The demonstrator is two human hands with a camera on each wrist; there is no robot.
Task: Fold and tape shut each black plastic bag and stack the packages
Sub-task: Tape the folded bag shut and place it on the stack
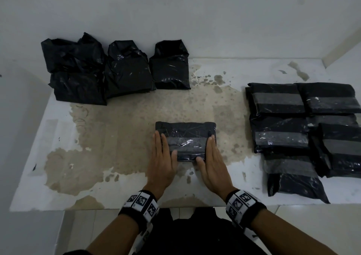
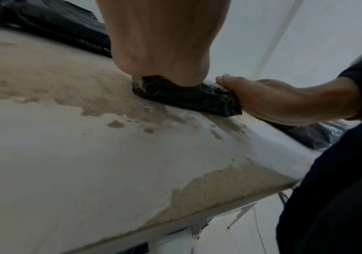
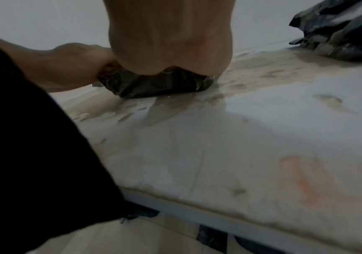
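While the person stands at the near edge of the worn, paint-flaked surface (image 1: 109,122), both hands lie flat along the short ends of one folded black package (image 1: 185,140) at the centre of the head view. The left hand (image 1: 163,161) presses its 9 o'clock end with straight fingers and the thumb laid across the near corner; the right hand (image 1: 212,163) mirrors it at the 3 o'clock end, fingers extended, thumb on the near edge. Neither hand curls round the package; they look to be smoothing or squaring it. A strip of clear tape (image 1: 187,142) already runs across the top of this package from side to side, so I judge its sealing done or all but done, with only the move to the stack remaining. No tape roll shows in any view. Out at 3 o'clock, well apart from the hands, lies the pile of finished packages (image 1: 281,135), each with a tape band, overlapping one another in a loose spread of about six or seven; the exact count is hard to tell where they overlap. Farthest away, at 10 to 11 o'clock against the wall, sit the untaped bags (image 1: 125,71), three or four lumpy bundles with loose open tops, touching side by side. By that showing, the job seems well past halfway, with those few bags left to fold, tape and stack.
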